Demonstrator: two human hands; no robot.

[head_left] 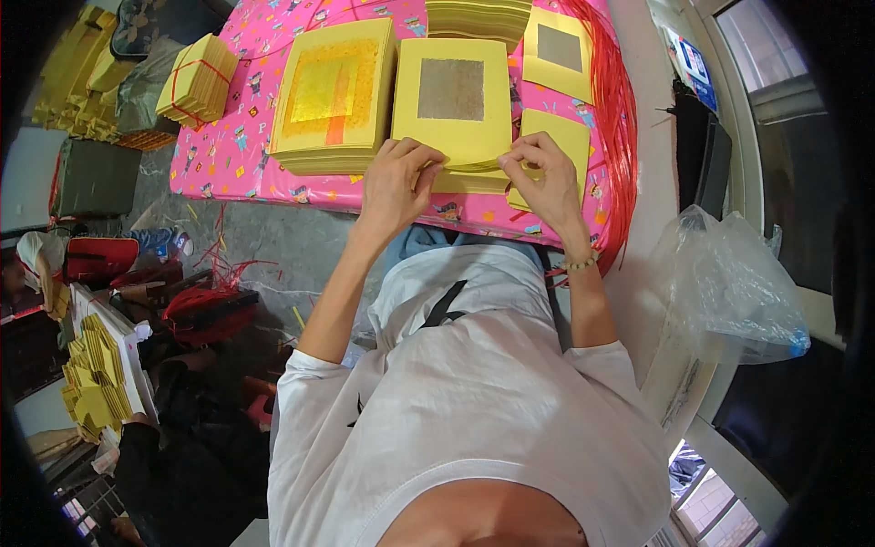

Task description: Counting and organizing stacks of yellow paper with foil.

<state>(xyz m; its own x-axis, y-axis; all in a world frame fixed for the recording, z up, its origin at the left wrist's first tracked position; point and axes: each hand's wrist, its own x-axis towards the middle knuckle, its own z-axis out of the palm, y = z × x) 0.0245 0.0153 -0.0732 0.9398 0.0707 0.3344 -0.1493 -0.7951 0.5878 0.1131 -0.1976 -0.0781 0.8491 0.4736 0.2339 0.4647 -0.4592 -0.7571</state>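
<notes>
A thick stack of yellow joss paper (453, 141) with a silver square on its top sheet lies in front of me on the table. My left hand (397, 184) pinches the near edge of the top paper, thumb and fingers together. At the near right corner my right hand (552, 184) also pinches the paper, and the edge there is slightly lifted. How many sheets the fingers hold is too small to tell. Touching the left side is a taller stack of gold-faced joss paper (333, 91). Loose yellow sheets (559, 46) lie to the right, one partly under my right hand.
Red plastic strings (615, 137) hang over the right edge of the pink-covered table (239, 180). A tied yellow bundle (197, 82) sits at the left. A clear plastic bag (729, 292) is at right. Lower left, another person's hand (137, 421) is near more yellow paper (96, 378).
</notes>
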